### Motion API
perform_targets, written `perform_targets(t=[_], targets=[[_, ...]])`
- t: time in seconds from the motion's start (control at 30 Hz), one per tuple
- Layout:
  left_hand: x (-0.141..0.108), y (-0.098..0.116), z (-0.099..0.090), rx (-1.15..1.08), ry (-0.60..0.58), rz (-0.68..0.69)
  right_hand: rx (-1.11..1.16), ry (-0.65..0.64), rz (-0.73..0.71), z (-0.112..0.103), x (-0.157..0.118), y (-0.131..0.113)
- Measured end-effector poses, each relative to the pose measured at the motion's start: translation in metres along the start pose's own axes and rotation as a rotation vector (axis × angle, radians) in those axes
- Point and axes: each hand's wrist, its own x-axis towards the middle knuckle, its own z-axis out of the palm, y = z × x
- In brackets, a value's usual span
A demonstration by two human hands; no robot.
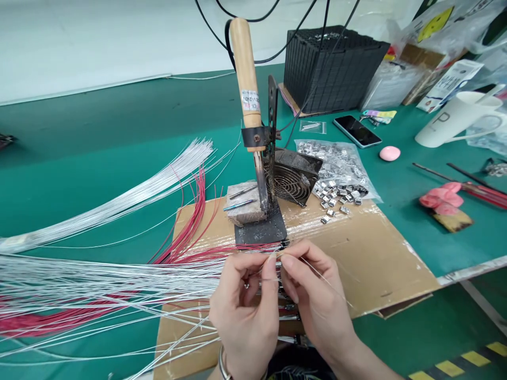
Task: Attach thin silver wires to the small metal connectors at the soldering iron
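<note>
Pinching a thin wire (317, 271), the fingers of the left hand (247, 314) and right hand (322, 298) nearly meet over the cardboard (368, 253); fingertips cover the thin wire's held part, the left hand some white wires (130, 277).

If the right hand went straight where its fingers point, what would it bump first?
Probably the left hand: its fingertips lie just ahead of the right hand's, though depth is unclear.

On the green table (119, 121), one white mug (443, 124), lettered P, is standing near a printed white carton (450, 85); one dark-screened phone (357, 131) is lying face up near a pink egg-shaped item (390, 153); one black ribbed crate (328, 76) is sitting behind.
</note>
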Motion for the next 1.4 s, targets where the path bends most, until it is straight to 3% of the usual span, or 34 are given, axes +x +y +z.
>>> perform_targets(t=[0.23, 0.5, 0.73, 0.9, 1.1, 1.4], targets=[[0.004, 0.001, -0.001, -0.046, -0.008, -0.035, -0.128, -0.041, -0.031, -0.005, 0.003, -0.005], [0.000, 0.002, -0.004, 0.058, 0.009, 0.010, -0.322, -0.052, -0.107, -0.004, 0.008, -0.022], [-0.004, -0.001, -0.001, 0.121, 0.039, 0.093, -0.250, -0.071, -0.073, -0.004, 0.007, -0.022], [-0.005, -0.003, 0.001, 0.094, 0.022, 0.123, -0.131, 0.005, -0.102, 0.000, 0.003, -0.009], [0.003, 0.011, 0.008, -0.081, 0.020, -0.041, -0.039, 0.075, -0.122, 0.006, -0.003, 0.009], [0.010, 0.013, 0.004, -0.193, -0.032, -0.249, -0.061, 0.082, -0.136, 0.007, -0.001, 0.010]])
